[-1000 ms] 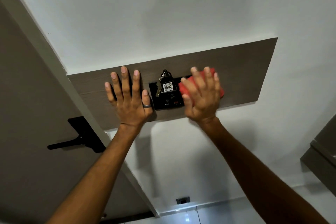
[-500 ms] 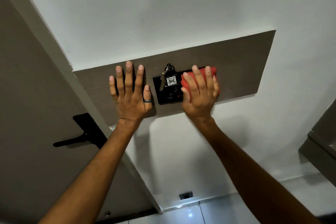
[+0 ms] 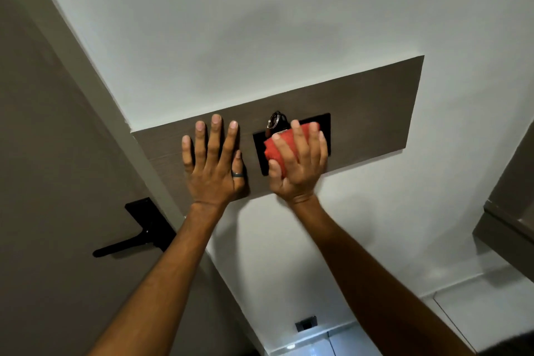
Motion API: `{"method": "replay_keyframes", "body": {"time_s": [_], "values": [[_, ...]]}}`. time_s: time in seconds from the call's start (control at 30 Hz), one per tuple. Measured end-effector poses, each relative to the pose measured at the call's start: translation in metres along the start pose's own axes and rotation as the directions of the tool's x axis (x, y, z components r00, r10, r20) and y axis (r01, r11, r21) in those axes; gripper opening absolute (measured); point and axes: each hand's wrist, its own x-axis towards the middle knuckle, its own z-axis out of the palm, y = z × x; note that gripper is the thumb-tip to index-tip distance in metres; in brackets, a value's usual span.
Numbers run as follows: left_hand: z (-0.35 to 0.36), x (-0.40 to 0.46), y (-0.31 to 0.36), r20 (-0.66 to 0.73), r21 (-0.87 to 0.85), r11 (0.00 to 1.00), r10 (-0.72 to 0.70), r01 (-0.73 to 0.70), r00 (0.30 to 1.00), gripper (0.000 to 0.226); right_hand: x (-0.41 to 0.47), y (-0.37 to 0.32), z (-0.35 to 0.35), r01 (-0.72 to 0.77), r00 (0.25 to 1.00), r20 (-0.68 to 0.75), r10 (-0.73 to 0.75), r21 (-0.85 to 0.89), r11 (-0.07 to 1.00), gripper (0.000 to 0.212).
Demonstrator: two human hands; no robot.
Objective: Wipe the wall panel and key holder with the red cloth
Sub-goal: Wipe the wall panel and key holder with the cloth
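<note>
Wall point(image 3: 260, 23): white, smooth.
Wall panel point(image 3: 372, 113): long brown wood strip, running left to right, right end higher.
Key holder point(image 3: 325, 124): black flat rectangle on the panel.
Left hand point(image 3: 212, 165): flat, fingers spread, pressing the panel.
Right hand point(image 3: 299, 162): gripping the cloth.
Red cloth point(image 3: 277, 146): soft, bunched, on the key holder.
Key ring point(image 3: 274, 120): shiny metal, sticking out above the cloth.

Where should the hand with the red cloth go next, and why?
Probably a short slide to the left. The right hand presses the red cloth over the middle of the black key holder, while its left strip beside the key ring is uncovered. The left hand lies flat on the wall panel, bracing.
</note>
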Motion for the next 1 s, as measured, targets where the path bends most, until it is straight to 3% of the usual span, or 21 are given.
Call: {"method": "replay_keyframes", "body": {"time_s": [0.03, 0.07, 0.13, 0.17, 0.2, 0.23, 0.3, 0.33, 0.43, 0.47, 0.57, 0.6, 0.67, 0.7, 0.73, 0.8, 0.83, 0.9, 0.97, 1.0], "values": [[-0.001, 0.001, -0.001, 0.013, 0.0, 1.0, -0.012, 0.012, 1.0, 0.057, -0.009, -0.011, 0.004, -0.058, 0.998, -0.018, 0.058, -0.006, 0.998, 0.041], [-0.002, 0.001, -0.001, 0.023, -0.006, 1.0, -0.019, 0.019, 1.0, 0.056, -0.017, -0.015, 0.005, 0.0, 1.0, -0.015, -0.001, -0.028, 1.0, 0.04], [-0.003, -0.001, 0.001, 0.029, -0.024, 0.999, -0.02, 0.021, 0.999, 0.056, -0.016, 0.007, 0.001, 0.314, 0.949, 0.047, -0.312, -0.043, 0.949, 0.04], [-0.003, -0.002, 0.001, 0.024, -0.027, 0.999, -0.016, 0.017, 1.0, 0.056, -0.012, 0.02, 0.0, 0.373, 0.927, 0.058, -0.37, -0.057, 0.926, 0.042], [-0.002, -0.002, 0.0, 0.017, -0.029, 0.999, -0.013, 0.013, 1.0, 0.055, -0.01, 0.026, -0.001, 0.323, 0.946, 0.048, -0.321, -0.052, 0.945, 0.045], [-0.002, -0.002, 0.0, 0.012, -0.028, 1.0, -0.01, 0.011, 1.0, 0.056, -0.01, 0.022, -0.001, 0.159, 0.987, 0.024, -0.158, -0.032, 0.987, 0.046], [-0.001, -0.001, -0.001, 0.006, -0.018, 1.0, -0.011, 0.012, 1.0, 0.056, -0.014, -0.007, 0.004, -0.159, 0.987, -0.038, 0.159, -0.012, 0.987, 0.044], [-0.001, -0.002, 0.0, 0.01, -0.02, 1.0, -0.013, 0.013, 1.0, 0.056, -0.02, -0.014, 0.004, -0.171, 0.985, -0.037, 0.171, -0.006, 0.985, 0.043], [0.002, -0.005, -0.001, -0.003, -0.019, 1.0, 0.004, -0.004, 1.0, 0.056, -0.009, 0.02, -0.003, 0.253, 0.966, 0.055, -0.253, 0.009, 0.967, 0.043], [0.002, -0.004, -0.001, -0.006, -0.016, 1.0, 0.006, -0.006, 1.0, 0.057, -0.004, 0.026, -0.004, 0.253, 0.966, 0.06, -0.253, 0.005, 0.967, 0.044], [0.003, -0.001, 0.0, -0.007, -0.026, 0.999, -0.025, 0.024, 1.0, 0.057, -0.002, -0.006, -0.003, -0.101, 0.995, 0.001, 0.101, -0.012, 0.995, 0.043], [0.002, -0.002, 0.0, -0.002, -0.026, 0.999, -0.035, 0.035, 0.999, 0.058, -0.005, -0.013, -0.002, -0.074, 0.997, 0.004, 0.074, -0.023, 0.997, 0.041], [0.002, -0.005, 0.001, -0.003, -0.034, 0.999, -0.025, 0.025, 1.0, 0.058, -0.002, 0.004, -0.004, 0.22, 0.974, 0.06, -0.22, 0.011, 0.976, 0.04], [0.002, -0.006, 0.001, -0.003, -0.035, 0.999, -0.023, 0.023, 1.0, 0.058, 0.001, 0.017, -0.006, 0.294, 0.953, 0.071, -0.295, 0.023, 0.955, 0.041], [0.002, -0.006, 0.001, -0.005, -0.031, 0.999, -0.025, 0.025, 1.0, 0.058, 0.0, 0.022, -0.007, 0.26, 0.963, 0.066, -0.262, 0.027, 0.965, 0.042], [0.003, -0.004, 0.003, -0.01, -0.026, 0.999, -0.041, 0.041, 0.999, 0.057, -0.002, 0.004, -0.004, 0.012, 0.999, 0.036, -0.011, -0.024, 1.0, 0.043], [0.003, -0.002, 0.005, -0.007, -0.028, 0.998, -0.055, 0.055, 0.998, 0.057, -0.007, -0.008, 0.0, -0.043, 0.999, 0.016, 0.044, -0.05, 0.998, 0.043], [0.002, -0.003, 0.008, 0.001, -0.038, 0.997, -0.074, 0.073, 0.997, 0.056, -0.012, -0.001, 0.002, 0.163, 0.986, 0.04, -0.162, -0.027, 0.986, 0.044], [0.002, -0.004, 0.008, -0.005, -0.042, 0.997, -0.07, 0.07, 0.998, 0.055, -0.005, 0.035, -0.007, 0.419, 0.905, 0.067, -0.419, 0.028, 0.908, 0.044], [0.003, -0.004, 0.007, -0.008, -0.037, 0.997, -0.071, 0.071, 0.997, 0.055, -0.001, 0.049, -0.011, 0.426, 0.901, 0.074, -0.428, 0.042, 0.904, 0.044]]}}
